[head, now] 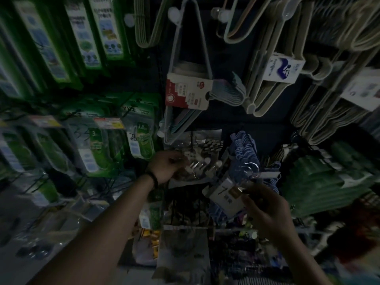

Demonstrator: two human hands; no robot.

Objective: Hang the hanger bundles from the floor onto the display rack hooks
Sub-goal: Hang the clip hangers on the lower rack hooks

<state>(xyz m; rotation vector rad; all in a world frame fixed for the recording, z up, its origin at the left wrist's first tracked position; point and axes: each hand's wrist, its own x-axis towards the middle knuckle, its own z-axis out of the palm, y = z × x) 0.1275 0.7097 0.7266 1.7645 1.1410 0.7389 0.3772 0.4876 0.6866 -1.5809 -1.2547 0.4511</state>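
Nearest me, my right hand point(265, 204) pinches the white card point(223, 195) on the blue hanger bundle point(244, 149), which is raised off the floor in front of the display rack point(236, 116). Just left of it, my left hand point(166, 166) curls round a clear packet point(197, 153) hanging there. Farther up hang a red-carded bundle point(188, 92) and pale hangers point(273, 79). Green packs point(141, 128) fill the left side.
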